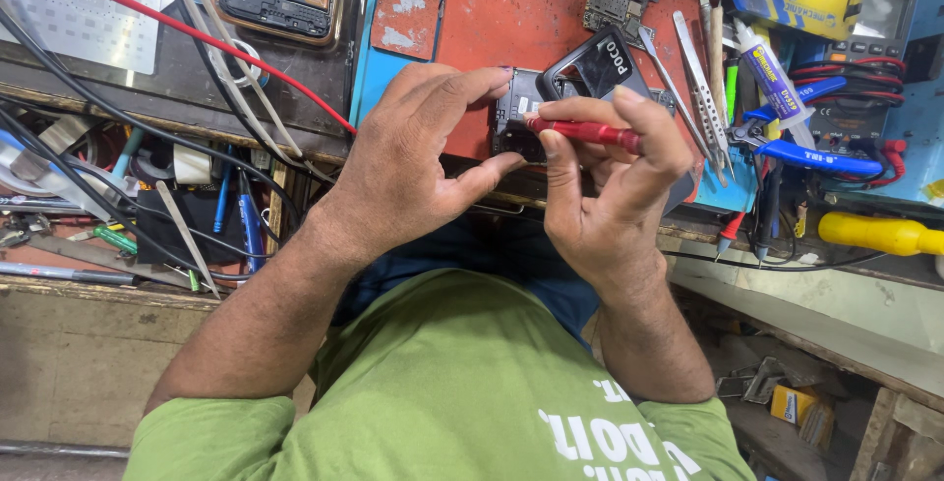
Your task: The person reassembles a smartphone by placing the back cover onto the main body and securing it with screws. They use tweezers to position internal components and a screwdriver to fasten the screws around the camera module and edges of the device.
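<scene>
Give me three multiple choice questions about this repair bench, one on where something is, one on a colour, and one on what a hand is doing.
1. Where does the yellow-handled tool lie?
A. At the right edge of the view, beyond the right hand
B. Among the cables on the left
C. In the left hand

2. What colour is the screwdriver in the right hand?
A. Blue
B. Red
C. Green

3. What is the left hand doing?
A. Lying flat on the bench
B. Holding tweezers
C. Pinching the dark phone between thumb and forefinger

Answers: 1 A, it lies on the far right of the bench. 2 B, its shaft shows red between the fingers. 3 C, thumb and forefinger close on the phone's edge.
</scene>
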